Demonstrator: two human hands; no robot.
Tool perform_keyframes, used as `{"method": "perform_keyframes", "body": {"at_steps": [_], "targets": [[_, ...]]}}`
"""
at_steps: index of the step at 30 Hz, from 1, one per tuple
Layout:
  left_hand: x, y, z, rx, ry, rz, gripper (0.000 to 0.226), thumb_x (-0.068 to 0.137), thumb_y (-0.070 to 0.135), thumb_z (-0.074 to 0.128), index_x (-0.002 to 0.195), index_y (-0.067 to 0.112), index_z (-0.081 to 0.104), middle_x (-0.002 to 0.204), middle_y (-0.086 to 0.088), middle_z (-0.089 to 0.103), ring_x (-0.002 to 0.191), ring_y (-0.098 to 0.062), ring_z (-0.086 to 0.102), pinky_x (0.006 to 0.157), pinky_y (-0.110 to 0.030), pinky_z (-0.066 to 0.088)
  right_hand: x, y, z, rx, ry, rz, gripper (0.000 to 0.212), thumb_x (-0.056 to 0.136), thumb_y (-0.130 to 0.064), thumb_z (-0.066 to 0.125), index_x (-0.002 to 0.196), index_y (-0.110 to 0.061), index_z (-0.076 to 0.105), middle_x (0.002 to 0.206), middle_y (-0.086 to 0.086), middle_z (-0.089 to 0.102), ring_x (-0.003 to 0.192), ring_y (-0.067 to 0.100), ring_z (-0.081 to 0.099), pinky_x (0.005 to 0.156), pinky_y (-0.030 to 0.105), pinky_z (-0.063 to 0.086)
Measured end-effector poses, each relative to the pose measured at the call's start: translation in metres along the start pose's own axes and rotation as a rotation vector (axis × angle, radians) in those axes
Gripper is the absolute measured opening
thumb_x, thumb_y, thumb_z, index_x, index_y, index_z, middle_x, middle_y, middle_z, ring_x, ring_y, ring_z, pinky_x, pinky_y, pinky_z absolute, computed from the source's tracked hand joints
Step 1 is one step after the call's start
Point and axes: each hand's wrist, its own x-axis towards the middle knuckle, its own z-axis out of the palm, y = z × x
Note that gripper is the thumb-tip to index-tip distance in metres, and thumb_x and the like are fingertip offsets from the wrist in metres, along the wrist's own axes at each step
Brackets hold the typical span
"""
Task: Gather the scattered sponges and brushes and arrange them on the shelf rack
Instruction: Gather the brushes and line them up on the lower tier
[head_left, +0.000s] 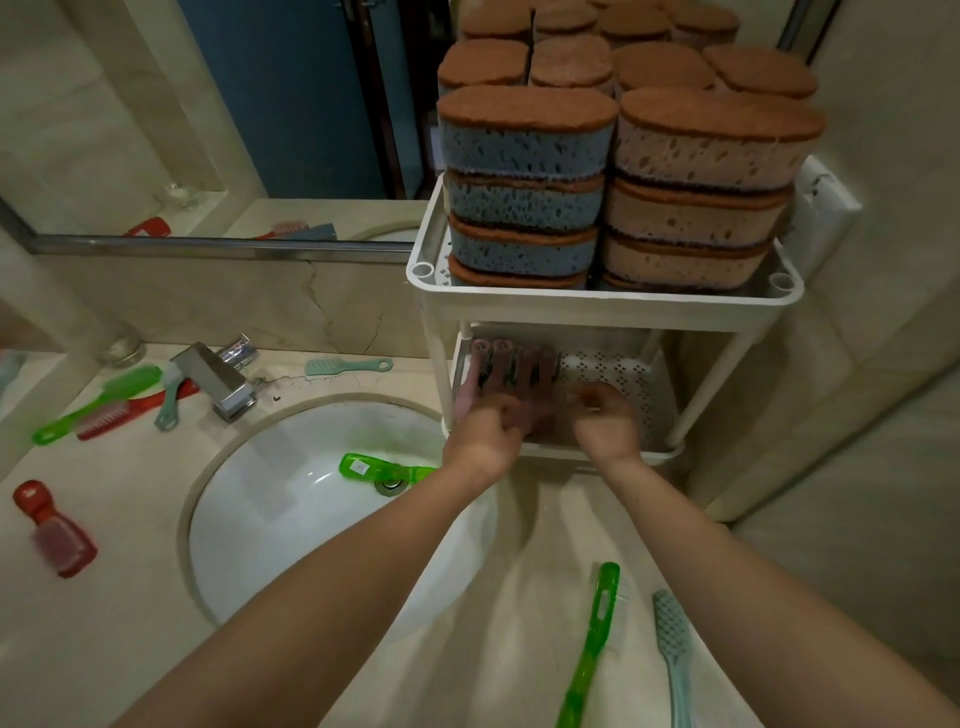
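Note:
A white two-tier shelf rack (605, 304) stands on the counter right of the sink. Its top tier holds a stack of blue sponges (522, 200) and a stack of pink sponges (696, 208), all brown-topped. On the lower tier lie several pinkish-red brushes (511, 366) side by side. My left hand (485, 431) reaches into the lower tier and its curled fingers grip the near ends of these brushes. My right hand (605, 421) is beside it over the bare tray, fingers curled; it is blurred and anything held is hidden.
A green brush (382, 467) lies in the sink basin (260, 519). Green (96, 402), red (122, 413) and teal brushes (169, 402) lie left of the faucet (215, 379); a teal comb-brush (348, 365) behind it. A red brush (54, 527) lies far left. Green (592, 644) and teal brushes (672, 654) lie near.

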Motion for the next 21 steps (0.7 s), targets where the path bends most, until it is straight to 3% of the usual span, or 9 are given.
{"method": "perform_keyframes", "body": {"at_steps": [2, 4, 8, 12, 17, 21], "targets": [[-0.012, -0.003, 0.005, -0.039, -0.032, -0.034, 0.025, 0.091, 0.015, 0.052, 0.112, 0.02, 0.064, 0.137, 0.0, 0.053, 0.117, -0.019, 0.056, 0.095, -0.034, 0.047, -0.018, 0.0, -0.008, 0.021, 0.026, 0.008, 0.018, 0.086, -0.002, 0.058, 0.097, -0.014, 0.066, 0.096, 0.0, 0.064, 0.091, 0.015, 0.056, 0.077, 0.016, 0.038], [-0.025, -0.004, 0.01, -0.091, -0.059, -0.04, 0.027, 0.092, 0.017, 0.05, 0.117, 0.02, 0.061, 0.118, -0.002, 0.063, 0.107, -0.024, 0.06, 0.092, -0.036, 0.048, -0.037, 0.002, -0.015, 0.022, 0.035, 0.007, 0.02, 0.087, -0.003, 0.057, 0.101, -0.014, 0.067, 0.097, -0.001, 0.064, 0.094, 0.014, 0.057, 0.081, 0.021, 0.039], [-0.052, -0.006, 0.02, -0.134, -0.167, -0.047, 0.025, 0.089, 0.016, 0.051, 0.112, 0.023, 0.06, 0.092, 0.0, 0.065, 0.092, -0.023, 0.064, 0.083, -0.032, 0.051, -0.08, 0.013, -0.029, 0.062, 0.07, 0.02, 0.019, 0.087, 0.0, 0.056, 0.097, -0.013, 0.066, 0.098, 0.001, 0.065, 0.097, 0.015, 0.059, 0.089, 0.024, 0.044], [-0.083, -0.012, 0.037, -0.162, -0.272, -0.082, 0.025, 0.089, 0.015, 0.052, 0.113, 0.021, 0.06, 0.077, 0.011, 0.057, 0.072, -0.009, 0.061, 0.067, -0.021, 0.046, -0.122, 0.034, -0.039, 0.031, 0.092, 0.11, 0.02, 0.084, -0.002, 0.058, 0.093, -0.018, 0.065, 0.091, -0.003, 0.066, 0.09, 0.017, 0.062, 0.087, 0.03, 0.049], [-0.119, -0.015, 0.058, -0.19, -0.465, -0.176, 0.023, 0.091, 0.012, 0.05, 0.112, 0.02, 0.054, 0.079, 0.006, 0.059, 0.073, -0.013, 0.063, 0.058, -0.021, 0.045, -0.16, 0.059, -0.052, 0.008, 0.103, 0.219, 0.025, 0.082, -0.003, 0.059, 0.099, -0.019, 0.065, 0.096, 0.001, 0.064, 0.082, 0.014, 0.06, 0.071, 0.022, 0.046], [-0.138, -0.018, 0.07, -0.141, -0.577, -0.224, 0.035, 0.094, 0.015, 0.048, 0.129, 0.018, 0.048, 0.096, 0.001, 0.062, 0.068, -0.007, 0.054, 0.049, -0.014, 0.038, -0.181, 0.073, -0.057, -0.035, 0.112, 0.31, 0.032, 0.086, -0.011, 0.062, 0.118, -0.015, 0.059, 0.112, 0.006, 0.056, 0.099, 0.02, 0.058, 0.082, 0.028, 0.047]]}}
